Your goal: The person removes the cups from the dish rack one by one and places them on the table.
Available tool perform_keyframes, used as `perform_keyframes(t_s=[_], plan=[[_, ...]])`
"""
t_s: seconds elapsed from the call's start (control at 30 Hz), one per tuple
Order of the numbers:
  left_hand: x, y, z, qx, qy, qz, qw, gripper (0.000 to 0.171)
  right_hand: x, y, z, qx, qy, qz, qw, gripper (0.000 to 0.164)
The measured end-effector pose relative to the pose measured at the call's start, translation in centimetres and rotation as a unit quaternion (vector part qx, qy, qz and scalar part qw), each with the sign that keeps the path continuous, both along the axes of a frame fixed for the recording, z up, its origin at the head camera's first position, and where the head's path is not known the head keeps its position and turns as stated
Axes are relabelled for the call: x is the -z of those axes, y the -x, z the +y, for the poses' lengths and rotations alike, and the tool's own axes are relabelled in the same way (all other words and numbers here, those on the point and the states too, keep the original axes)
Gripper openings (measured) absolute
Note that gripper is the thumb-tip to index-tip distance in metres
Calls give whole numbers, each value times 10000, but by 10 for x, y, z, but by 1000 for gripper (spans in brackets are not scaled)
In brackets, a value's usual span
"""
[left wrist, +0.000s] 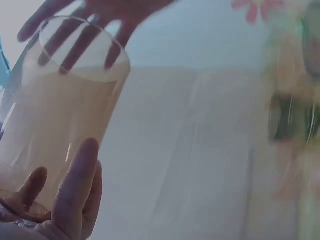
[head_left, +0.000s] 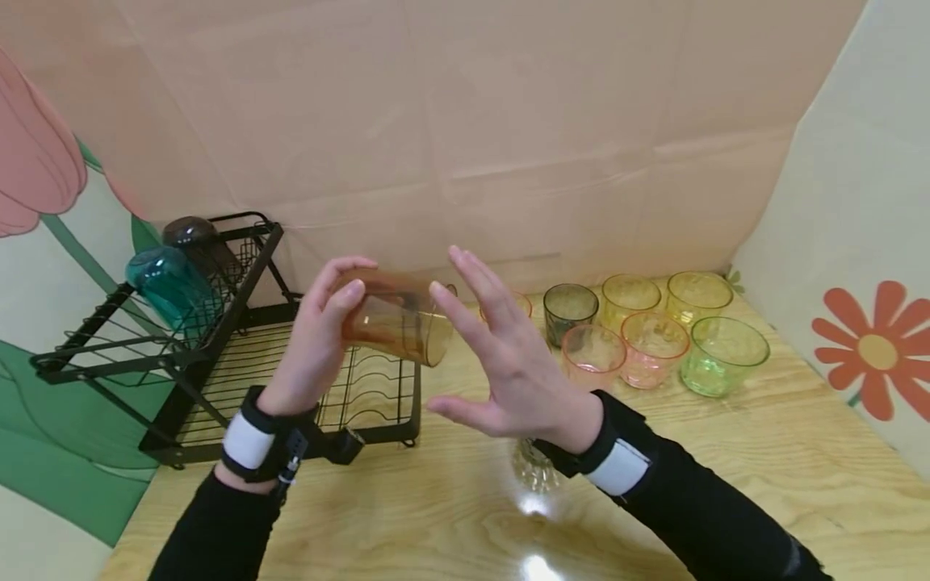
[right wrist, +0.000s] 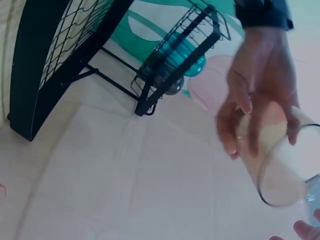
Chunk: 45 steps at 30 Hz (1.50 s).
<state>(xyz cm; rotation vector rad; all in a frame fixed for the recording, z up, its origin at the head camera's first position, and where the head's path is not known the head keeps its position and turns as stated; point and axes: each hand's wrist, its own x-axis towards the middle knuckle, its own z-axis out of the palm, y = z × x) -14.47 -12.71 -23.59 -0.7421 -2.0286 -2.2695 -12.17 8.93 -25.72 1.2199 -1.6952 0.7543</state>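
Note:
My left hand (head_left: 314, 343) grips an amber, see-through drinking glass (head_left: 392, 323) around its base end. The glass is tilted on its side in the air, its mouth pointing right toward my right hand (head_left: 512, 367). That right hand holds nothing; its fingers are spread and the thumb stands apart, just beyond the rim. In the left wrist view, the spread fingers show behind the mouth of the glass (left wrist: 60, 120). From the right wrist view, left-hand fingers wrap the glass (right wrist: 280, 175), with only a few right fingertips (right wrist: 305, 230) at the lower corner.
A black two-tier dish rack (head_left: 417, 403) stands at left; a teal glass (head_left: 169, 286) and a dark glass (head_left: 199, 242) lie in its upper basket. Several coloured glasses, including a green one (head_left: 719, 363), stand at right. A clear ribbed glass (head_left: 536, 468) is partly hidden beneath my right wrist.

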Motion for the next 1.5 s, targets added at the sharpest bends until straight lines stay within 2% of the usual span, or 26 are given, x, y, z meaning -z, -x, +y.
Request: perform_keyframes(t_s=[0.1,0.23,0.37,0.5,0.6,0.7,0.8,0.93,1.03,1.17,1.27,1.4,1.5], plan=[[23,-7,18,632,-651,-404,9951,21,2,-2,0,-3,28,-20,10000,82],[48,-19,38,1352,-1373,-932,9768,26,9,-5,2,15,-23,-153,9999,80],[64,-33,53,1461,-1865,-1427,9610,29,14,-10,7,97,-2,-242,9997,71],[73,-42,64,1620,-2201,-1706,9467,31,17,-13,13,200,139,-87,9997,57],[79,-45,69,1743,-2195,-1791,9431,34,17,-12,17,153,237,101,9996,48],[83,-44,72,1785,-1844,-1737,9508,40,15,-11,22,81,140,200,9997,44],[87,-42,73,1828,-1266,-1609,9616,46,14,-10,30,36,-164,186,9997,42],[93,-38,68,1780,-170,-1592,9709,49,16,-12,46,-1,-899,-9,9960,41],[95,-35,60,1692,765,-1515,9709,47,18,-14,56,-13,-1407,-125,9900,40],[95,-33,49,1542,1725,-1137,9662,41,20,-17,66,111,-1807,18,9835,38],[95,-33,41,1377,2346,-764,9592,37,19,-17,75,303,-1979,86,9797,38],[95,-34,28,1135,3134,-262,9424,37,17,-16,93,559,-1967,72,9788,38],[93,-36,19,1005,3670,119,9247,41,15,-15,110,839,-1931,81,9775,41]])
